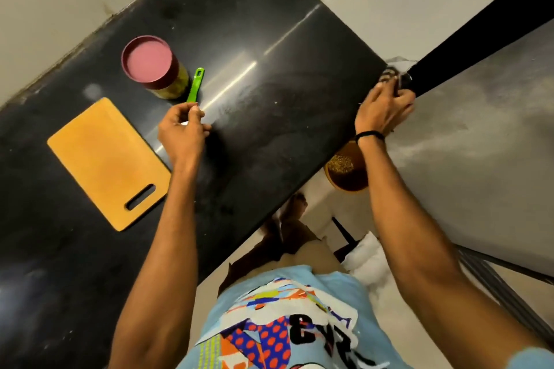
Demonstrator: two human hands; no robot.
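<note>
From where I stand, the left hand sits just left of the frame's middle, over the black counter. Its fingers are curled and its thumb and forefinger pinch the near end of a slim green tool. The tool runs up and away from the hand, and its far tip lies just beside the jar in the upper left, which has a maroon lid. I take the tool to be light, stiff plastic (a peeler or small serrated cutter, I can't say which). It should lift with almost no effort, though a grip on the very end lets it swing. One edge looks toothed, so I'd hold the smooth handle further along, fingers wrapped round it and kept off that edge. Something pale shows inside the same hand, but I can't make it out. An orange board lies flat at the left, near the hand but apart from it. At the counter's right corner the right hand has its fingers curled round a dark object that I can't identify. Lower down, beyond the counter's edge, sits a bowl of seeds.
</note>
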